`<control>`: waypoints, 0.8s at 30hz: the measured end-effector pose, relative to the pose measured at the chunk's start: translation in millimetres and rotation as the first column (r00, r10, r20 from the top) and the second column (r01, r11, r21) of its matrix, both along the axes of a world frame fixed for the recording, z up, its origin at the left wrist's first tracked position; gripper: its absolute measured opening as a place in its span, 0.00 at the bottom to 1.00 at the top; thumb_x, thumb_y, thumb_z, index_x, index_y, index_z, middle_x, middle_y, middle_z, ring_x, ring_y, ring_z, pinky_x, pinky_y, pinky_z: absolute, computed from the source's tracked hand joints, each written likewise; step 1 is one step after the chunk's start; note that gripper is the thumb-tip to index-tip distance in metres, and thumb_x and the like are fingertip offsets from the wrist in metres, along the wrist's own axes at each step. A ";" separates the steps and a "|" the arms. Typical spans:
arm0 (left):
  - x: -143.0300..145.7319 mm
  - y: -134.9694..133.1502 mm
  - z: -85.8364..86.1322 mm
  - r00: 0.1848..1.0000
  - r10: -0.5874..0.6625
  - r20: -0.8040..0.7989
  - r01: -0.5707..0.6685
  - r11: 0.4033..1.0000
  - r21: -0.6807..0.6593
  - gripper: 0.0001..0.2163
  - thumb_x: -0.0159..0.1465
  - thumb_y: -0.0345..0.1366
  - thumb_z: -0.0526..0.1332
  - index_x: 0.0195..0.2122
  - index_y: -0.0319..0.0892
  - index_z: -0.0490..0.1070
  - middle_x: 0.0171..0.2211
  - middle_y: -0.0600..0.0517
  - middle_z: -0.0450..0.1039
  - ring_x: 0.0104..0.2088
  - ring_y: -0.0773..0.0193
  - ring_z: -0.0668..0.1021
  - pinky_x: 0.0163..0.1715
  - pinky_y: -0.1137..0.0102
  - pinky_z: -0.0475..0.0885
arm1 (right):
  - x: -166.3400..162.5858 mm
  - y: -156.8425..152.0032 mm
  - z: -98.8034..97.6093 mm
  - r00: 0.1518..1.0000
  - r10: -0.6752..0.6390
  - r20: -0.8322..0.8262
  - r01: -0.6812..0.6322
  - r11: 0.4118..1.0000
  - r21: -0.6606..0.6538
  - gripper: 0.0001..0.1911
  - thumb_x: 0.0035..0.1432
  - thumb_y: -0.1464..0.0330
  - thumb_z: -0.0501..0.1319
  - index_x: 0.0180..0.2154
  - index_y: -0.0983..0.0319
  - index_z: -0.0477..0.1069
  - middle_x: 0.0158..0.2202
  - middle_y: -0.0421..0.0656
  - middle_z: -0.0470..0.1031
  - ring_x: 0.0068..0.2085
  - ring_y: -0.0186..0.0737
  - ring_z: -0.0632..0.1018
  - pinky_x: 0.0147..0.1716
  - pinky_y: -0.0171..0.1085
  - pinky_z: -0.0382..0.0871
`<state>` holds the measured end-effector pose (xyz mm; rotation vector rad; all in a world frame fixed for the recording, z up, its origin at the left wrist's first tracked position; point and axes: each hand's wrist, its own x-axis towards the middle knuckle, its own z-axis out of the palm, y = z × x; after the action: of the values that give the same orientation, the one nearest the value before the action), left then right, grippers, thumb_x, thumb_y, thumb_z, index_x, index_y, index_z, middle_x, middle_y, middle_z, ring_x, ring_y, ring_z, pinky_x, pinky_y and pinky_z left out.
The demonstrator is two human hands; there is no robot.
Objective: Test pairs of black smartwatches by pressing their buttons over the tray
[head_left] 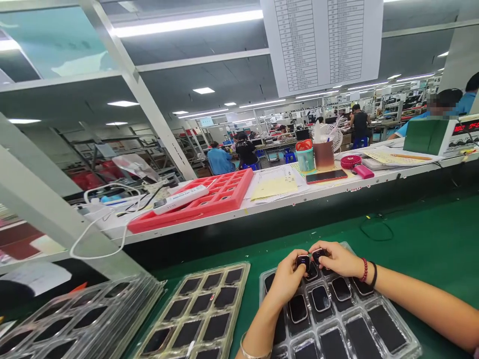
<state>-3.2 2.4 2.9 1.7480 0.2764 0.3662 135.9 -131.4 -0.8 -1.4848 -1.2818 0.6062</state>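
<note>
My left hand (289,279) is closed around a small square smartwatch (303,262) with a dark face and pale rim. Close beside it, my right hand (339,259) grips a second smartwatch (318,255) of the same kind. Both hands are over the far part of a clear plastic tray (411,334). Several similar watches sit in its compartments, among them one watch (321,298) in the middle; the nearer compartments show only dark lining. My fingers partly cover the tray's far row.
To the left lies another tray (239,299) with dark compartments, then a tall stack of clear trays (123,319). The shelf ahead carries a red foam tray (235,192), a power strip (181,199), a phone (326,177) and papers (275,187). A thin cable (376,237) lies on the green mat.
</note>
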 end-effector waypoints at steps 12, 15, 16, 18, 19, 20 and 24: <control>-0.6 0.8 0.4 0.999 -0.004 -0.040 0.006 1.000 0.029 0.12 0.56 0.31 0.57 0.42 0.38 0.68 0.39 0.48 0.71 0.36 0.62 0.74 0.36 0.67 0.74 | 1.3 1.1 -3.4 0.998 -0.026 0.048 0.026 1.000 0.006 0.16 0.52 0.76 0.54 0.43 0.63 0.70 0.38 0.42 0.74 0.31 0.34 0.76 0.32 0.33 0.71; -0.7 1.6 0.7 1.000 -0.002 -0.028 0.002 1.000 0.018 0.12 0.56 0.34 0.57 0.41 0.38 0.69 0.39 0.47 0.71 0.36 0.62 0.74 0.35 0.67 0.74 | 1.7 1.5 -4.5 0.999 -0.026 0.037 0.026 1.000 0.004 0.16 0.52 0.77 0.54 0.43 0.63 0.70 0.38 0.42 0.74 0.30 0.33 0.76 0.31 0.32 0.71; -0.9 1.9 1.0 1.000 0.000 -0.028 0.001 1.000 0.016 0.12 0.56 0.36 0.58 0.41 0.38 0.69 0.39 0.47 0.71 0.35 0.62 0.74 0.34 0.67 0.74 | 1.9 1.8 -5.0 0.999 -0.024 0.033 0.024 1.000 0.006 0.16 0.52 0.76 0.54 0.43 0.63 0.70 0.38 0.42 0.74 0.30 0.33 0.76 0.31 0.32 0.71; -1.4 2.5 1.5 0.999 0.009 -0.041 -0.009 1.000 0.018 0.13 0.57 0.40 0.58 0.40 0.38 0.69 0.37 0.48 0.71 0.33 0.62 0.74 0.32 0.68 0.73 | 2.3 2.5 -5.9 1.000 -0.016 0.013 0.016 1.000 0.011 0.14 0.54 0.75 0.54 0.42 0.63 0.70 0.37 0.42 0.74 0.30 0.33 0.76 0.31 0.32 0.71; -1.5 2.8 1.6 0.999 0.015 -0.048 -0.014 1.000 0.019 0.13 0.58 0.41 0.58 0.40 0.38 0.69 0.35 0.48 0.70 0.33 0.62 0.74 0.31 0.68 0.73 | 2.3 2.8 -6.2 1.000 -0.014 -0.001 0.014 1.000 0.013 0.13 0.55 0.74 0.53 0.42 0.63 0.70 0.37 0.42 0.74 0.30 0.33 0.76 0.31 0.32 0.71; -1.6 3.0 1.7 0.999 0.019 -0.051 -0.018 1.000 0.016 0.13 0.58 0.42 0.57 0.39 0.39 0.69 0.34 0.49 0.70 0.32 0.62 0.74 0.31 0.69 0.73 | 2.3 3.0 -6.3 1.000 -0.015 -0.016 0.016 1.000 0.015 0.12 0.56 0.74 0.53 0.42 0.63 0.70 0.36 0.42 0.74 0.30 0.33 0.76 0.30 0.32 0.71; -0.3 3.1 1.1 1.000 0.016 -0.021 -0.016 1.000 -0.017 0.14 0.56 0.41 0.59 0.40 0.39 0.68 0.36 0.49 0.70 0.34 0.61 0.74 0.32 0.67 0.73 | 1.2 2.0 -4.7 1.000 -0.025 0.002 0.025 0.999 0.028 0.14 0.54 0.75 0.54 0.42 0.63 0.70 0.35 0.41 0.74 0.30 0.33 0.76 0.30 0.31 0.71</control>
<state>-3.5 5.4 4.1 1.7340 0.3080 0.3565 137.2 -129.4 -5.5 -1.4771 -1.2667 0.5684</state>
